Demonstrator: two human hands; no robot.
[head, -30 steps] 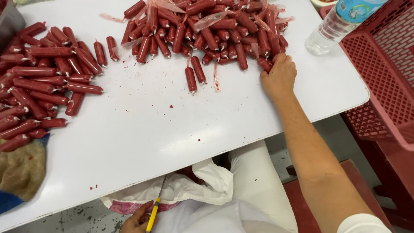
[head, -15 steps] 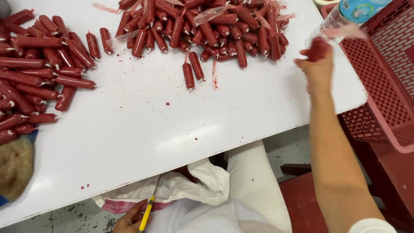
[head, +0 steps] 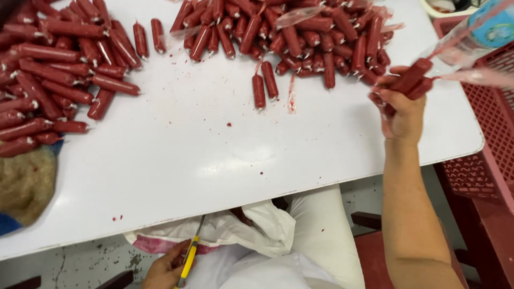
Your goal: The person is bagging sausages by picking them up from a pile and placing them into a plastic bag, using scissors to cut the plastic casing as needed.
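Note:
My right hand is raised over the right end of the white table and grips a few red sausages in clear wrapping. A strip of that clear wrapping trails off to the right. Just beyond it lies a big pile of red sausages. Two single sausages lie apart in front of that pile. Another heap of sausages covers the left end of the table. My left hand is low in my lap below the table edge, holding yellow-handled scissors over a white plastic bag.
A red plastic crate stands at the right of the table. A clear plastic bottle with a blue label lies at the top right. A tan cloth rests on the table's left edge. A dark red stool is under my right arm.
My right hand picked a few sausages from the right edge of the pile and lifted them off the table toward the right. My left hand stayed in my lap with the scissors.

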